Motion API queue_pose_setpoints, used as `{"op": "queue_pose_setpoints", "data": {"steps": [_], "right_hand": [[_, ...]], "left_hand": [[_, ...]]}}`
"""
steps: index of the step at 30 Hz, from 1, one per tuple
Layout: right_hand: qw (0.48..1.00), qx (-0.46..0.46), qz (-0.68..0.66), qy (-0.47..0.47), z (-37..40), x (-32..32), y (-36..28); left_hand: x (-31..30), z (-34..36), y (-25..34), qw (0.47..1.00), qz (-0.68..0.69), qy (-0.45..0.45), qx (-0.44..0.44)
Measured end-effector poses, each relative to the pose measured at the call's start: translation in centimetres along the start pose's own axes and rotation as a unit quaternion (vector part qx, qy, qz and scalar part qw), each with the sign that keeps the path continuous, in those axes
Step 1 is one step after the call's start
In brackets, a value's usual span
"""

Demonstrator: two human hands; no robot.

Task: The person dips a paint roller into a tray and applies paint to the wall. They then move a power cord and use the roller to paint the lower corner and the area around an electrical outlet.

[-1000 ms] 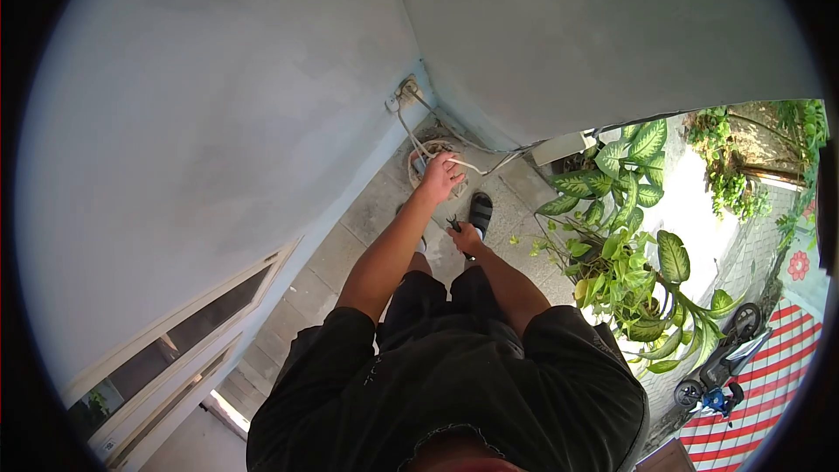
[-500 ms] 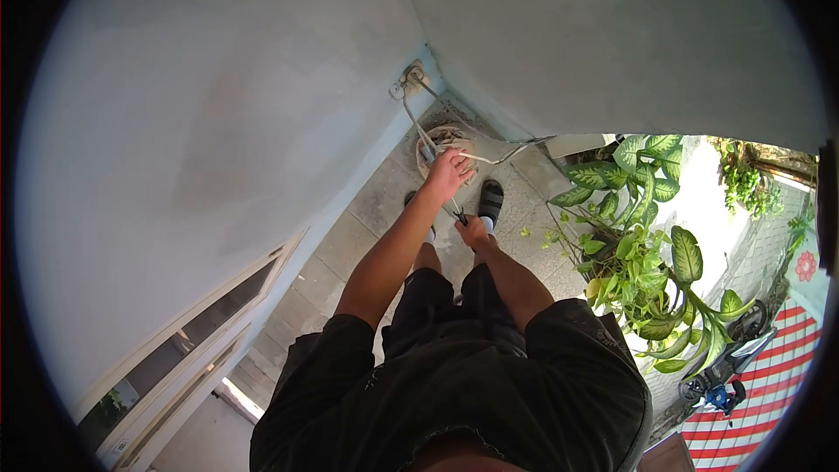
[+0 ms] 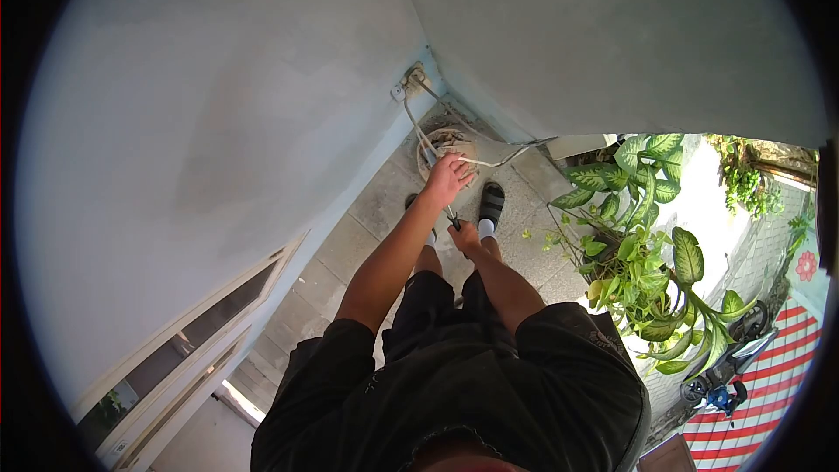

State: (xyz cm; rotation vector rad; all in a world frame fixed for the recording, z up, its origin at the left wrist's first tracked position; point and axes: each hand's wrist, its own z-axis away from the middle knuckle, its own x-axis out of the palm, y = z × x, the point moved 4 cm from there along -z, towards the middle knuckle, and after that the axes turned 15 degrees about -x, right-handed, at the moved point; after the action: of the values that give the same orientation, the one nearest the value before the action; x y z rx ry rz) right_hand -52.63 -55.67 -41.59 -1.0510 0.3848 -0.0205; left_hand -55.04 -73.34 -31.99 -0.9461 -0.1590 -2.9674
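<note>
My left hand (image 3: 447,178) is over the round pit-like opening (image 3: 450,136) in the floor, its fingers bent around a pale cable (image 3: 494,163). The cable runs off to the right from beneath the fingers. Closer to my body, my right hand (image 3: 464,236) is closed on the black handle of a tool (image 3: 454,223). A thin, light shaft rises from that handle toward my left palm, where its far end is hidden. The tool's exact kind is too small to tell.
Grey cords drop from a wall socket (image 3: 398,93) in the corner. Walls (image 3: 218,122) close in ahead and on the left. Leafy potted plants (image 3: 642,288) crowd the right, with a parked motorbike (image 3: 730,354) behind. My sandals (image 3: 492,201) stand on paving slabs (image 3: 354,232).
My right hand has shifted slightly left, bringing the black handle closer in line beneath my left hand. The left hand has barely moved and stays at the cable.
</note>
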Motion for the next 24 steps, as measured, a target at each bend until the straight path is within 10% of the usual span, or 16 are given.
{"op": "queue_pose_setpoints", "data": {"steps": [24], "right_hand": [[1.0,0.003,0.02,-0.016,0.5,2.2,0.8]], "left_hand": [[0.5,-0.8,0.1,0.999,-0.03,-0.024,0.016]]}}
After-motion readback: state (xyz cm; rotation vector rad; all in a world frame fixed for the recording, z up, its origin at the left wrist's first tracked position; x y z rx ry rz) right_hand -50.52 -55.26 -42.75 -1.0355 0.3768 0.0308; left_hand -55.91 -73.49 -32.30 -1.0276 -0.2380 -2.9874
